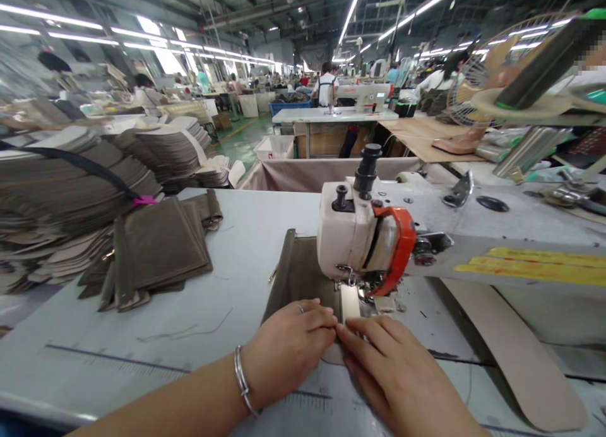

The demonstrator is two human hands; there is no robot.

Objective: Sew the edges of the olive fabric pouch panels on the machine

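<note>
A dark brown fabric panel [305, 266] lies on the sewing machine's bed, its right edge under the presser foot area of the white sewing machine [343, 232]. My left hand [291, 352], with a ring and a silver bangle, has its bent fingers together on the panel's near right part. Just right of it, my right hand [395, 367] is closed at the panel's edge, fingertips nearly touching the left ones. Both thumbs are mostly hidden. A pale strip [350, 302] shows at the foot, just ahead of my fingertips. The needle is hidden by the machine head.
A pile of brown panels [161, 247] lies on the table [246, 216] at left, beside tall stacks of cut pieces [57, 184]. Loose threads [189, 333] lie nearby. A long beige piece [516, 355] hangs under the machine arm at right. Another sewing machine [372, 97] and several people are beyond.
</note>
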